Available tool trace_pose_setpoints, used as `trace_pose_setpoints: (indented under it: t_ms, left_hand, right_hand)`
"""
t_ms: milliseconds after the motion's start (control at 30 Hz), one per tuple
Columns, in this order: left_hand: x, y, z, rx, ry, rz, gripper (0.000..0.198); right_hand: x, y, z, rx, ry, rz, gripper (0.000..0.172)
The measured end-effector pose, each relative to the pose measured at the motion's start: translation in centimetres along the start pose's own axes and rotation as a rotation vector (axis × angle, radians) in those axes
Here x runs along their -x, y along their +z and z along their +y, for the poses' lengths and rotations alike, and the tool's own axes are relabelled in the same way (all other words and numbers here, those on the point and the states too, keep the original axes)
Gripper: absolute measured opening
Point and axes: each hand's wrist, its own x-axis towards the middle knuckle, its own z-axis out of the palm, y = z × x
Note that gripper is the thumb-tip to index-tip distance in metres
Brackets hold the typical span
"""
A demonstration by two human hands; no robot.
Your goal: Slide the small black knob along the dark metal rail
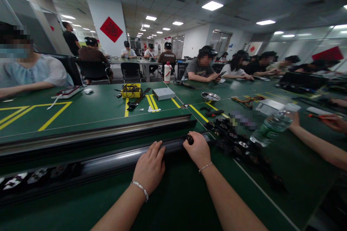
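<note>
My left hand [150, 166] lies flat on a long dark metal rail [108, 160] that runs across the green table [89, 112], fingers stretched out over the rail's edge. My right hand [198, 149] is curled beside it at the rail's right end, pinching a small dark part [190, 139] between thumb and fingers. Both wrists wear thin bracelets. A pile of small black parts [238, 144] lies just right of my right hand.
A clear plastic water bottle [272, 125] lies near a co-worker's arm [320, 144] at the right. A yellow box [131, 90], grey box [163, 93], metal bowl [210, 96] and white-and-red bottle [167, 72] sit farther back. Several seated people ring the tables.
</note>
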Motion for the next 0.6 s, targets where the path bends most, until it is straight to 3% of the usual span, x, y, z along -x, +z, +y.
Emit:
trace_pose_setpoints:
  t_ms: [200, 600]
  left_hand:
    - [0.03, 0.13, -0.03, -0.005, -0.004, -0.002, 0.041]
    - [0.01, 0.17, -0.08, 0.015, -0.004, -0.007, 0.041]
  right_hand:
    - [-0.07, -0.23, 0.14, 0.027, 0.008, -0.039, 0.024]
    - [-0.04, -0.07, 0.20, 0.000, 0.012, 0.002, 0.026]
